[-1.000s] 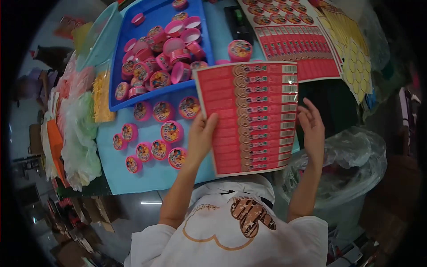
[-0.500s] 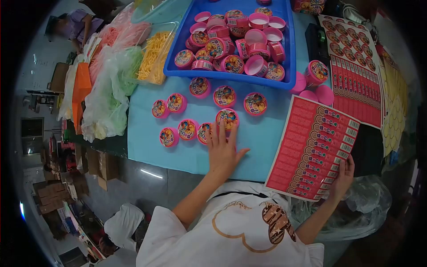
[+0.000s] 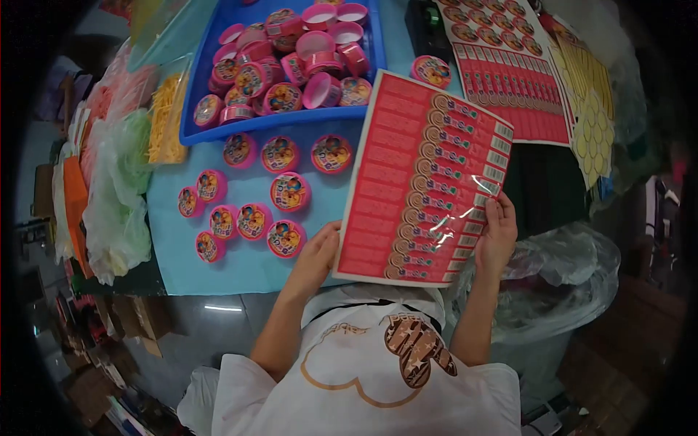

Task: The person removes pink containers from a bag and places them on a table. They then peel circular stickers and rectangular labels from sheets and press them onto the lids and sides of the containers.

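Note:
A red sheet of stickers (image 3: pixel 385 174), printed with rows of long labels and barcodes, is held up tilted in front of my body. My left hand (image 3: pixel 318 256) is closed at its lower left edge, the fingertips partly hidden. Along the right edge, my right hand (image 3: pixel 497 231) grips the sheet with the thumb on its front. Several round pink tubs with cartoon lids stand to the left of the sheet, among them a tub (image 3: pixel 286 238) close to my left hand and another tub (image 3: pixel 291 191) behind it.
A blue crate (image 3: pixel 190 132) heaped with pink tubs is at the back. More printed sheets (image 3: pixel 502 80) lie at the right, by a black device (image 3: pixel 427 33). Plastic bags (image 3: pixel 120 196) and a tray of yellow strips (image 3: pixel 167 120) sit at the left. A clear bag (image 3: pixel 567 283) hangs at right.
My left hand has left the tubs and come to the sheet's left edge. The sheet is now raised nearer the middle of my body. The view has turned to the right.

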Demonstrator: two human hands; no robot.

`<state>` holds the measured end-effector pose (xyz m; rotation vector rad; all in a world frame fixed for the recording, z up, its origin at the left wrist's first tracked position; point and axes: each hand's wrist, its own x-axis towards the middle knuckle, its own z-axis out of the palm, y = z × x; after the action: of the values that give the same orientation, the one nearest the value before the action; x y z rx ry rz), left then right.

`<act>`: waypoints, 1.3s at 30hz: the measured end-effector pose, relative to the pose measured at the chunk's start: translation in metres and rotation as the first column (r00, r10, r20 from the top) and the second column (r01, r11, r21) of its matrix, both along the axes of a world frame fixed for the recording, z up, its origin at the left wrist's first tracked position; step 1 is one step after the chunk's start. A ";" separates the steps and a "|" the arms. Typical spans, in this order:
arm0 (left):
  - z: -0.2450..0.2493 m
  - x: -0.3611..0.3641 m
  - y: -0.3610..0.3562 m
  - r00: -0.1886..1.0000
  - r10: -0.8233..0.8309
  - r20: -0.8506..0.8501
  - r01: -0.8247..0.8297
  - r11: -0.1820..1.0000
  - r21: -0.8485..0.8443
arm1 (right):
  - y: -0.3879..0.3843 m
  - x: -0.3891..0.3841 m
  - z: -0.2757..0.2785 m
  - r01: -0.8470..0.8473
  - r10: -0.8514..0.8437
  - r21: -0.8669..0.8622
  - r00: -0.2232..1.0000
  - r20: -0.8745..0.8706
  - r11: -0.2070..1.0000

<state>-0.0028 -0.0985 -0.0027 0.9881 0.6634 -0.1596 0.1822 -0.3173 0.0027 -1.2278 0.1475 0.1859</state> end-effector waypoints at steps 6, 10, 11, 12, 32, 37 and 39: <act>0.024 -0.014 -0.026 0.996 -0.078 -0.040 0.080 0.996 0.037 | 0.013 0.005 -0.004 -0.075 0.078 -0.154 0.997 0.009 0.985; 0.007 -0.023 -0.033 0.991 0.032 -0.130 -0.046 0.994 -0.102 | 0.013 0.003 -0.008 -0.061 0.075 -0.210 0.995 0.060 0.976; 0.006 -0.024 -0.035 0.991 0.020 -0.135 -0.034 0.994 -0.105 | 0.013 0.002 -0.007 -0.015 0.052 -0.260 0.989 0.136 0.966; 0.005 -0.025 -0.035 0.989 0.065 -0.136 -0.080 0.991 -0.104 | 0.010 -0.001 -0.003 -0.006 0.042 -0.263 0.990 0.131 0.965; 0.029 -0.024 -0.039 0.966 -0.236 0.108 0.107 0.741 0.663 | 0.046 -0.097 0.017 -0.099 0.783 -0.789 0.253 0.569 0.606; 0.027 -0.026 -0.039 0.974 -0.224 0.024 0.162 0.771 0.616 | 0.052 -0.094 0.014 -0.229 0.746 -0.721 0.353 0.565 0.654; 0.019 -0.029 -0.043 0.989 -0.145 0.029 0.110 0.852 0.512 | 0.052 -0.095 0.012 -0.411 0.744 -0.634 0.497 0.447 0.655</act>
<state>-0.0313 -0.1415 0.0163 1.5474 0.5889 -0.0651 0.0876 -0.2653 0.0147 -1.7139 -0.9881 0.3058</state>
